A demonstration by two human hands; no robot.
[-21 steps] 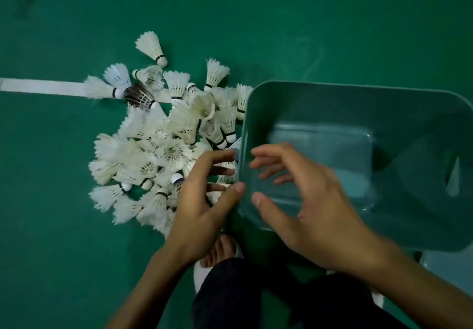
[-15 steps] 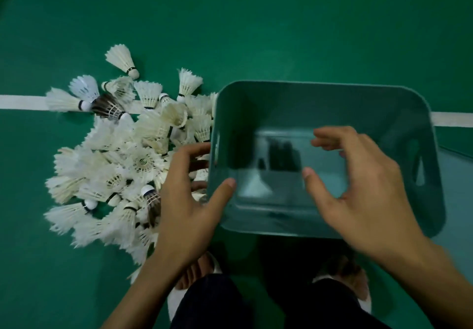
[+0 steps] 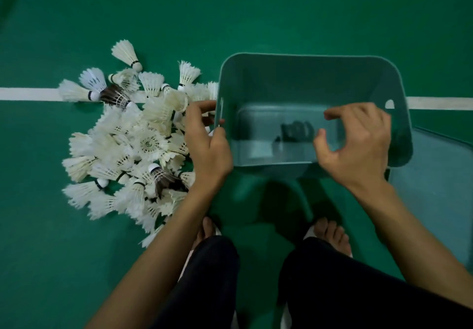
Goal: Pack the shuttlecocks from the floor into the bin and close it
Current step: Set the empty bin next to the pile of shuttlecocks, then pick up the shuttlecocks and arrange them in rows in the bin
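Observation:
A heap of white feather shuttlecocks (image 3: 133,144), a few with dark feathers, lies on the green floor left of the bin. The teal plastic bin (image 3: 307,72) stands open with nothing inside; only a dark reflection shows on its bottom. My left hand (image 3: 207,144) pinches the bin's left wall, thumb at the rim and fingers outside against the shuttlecocks. Over the right half of the bin hovers my right hand (image 3: 358,144), its fingers curled and apart, holding nothing.
A pale teal flat panel (image 3: 435,195), apparently the lid, lies on the floor right of the bin. A white court line (image 3: 25,94) runs across behind the heap and the bin. My bare feet (image 3: 330,234) stand just in front of the bin.
My right hand has moved from the bin's left side to above its right half. My left hand has slid up along the left wall. The view has shifted so the bin sits more centrally.

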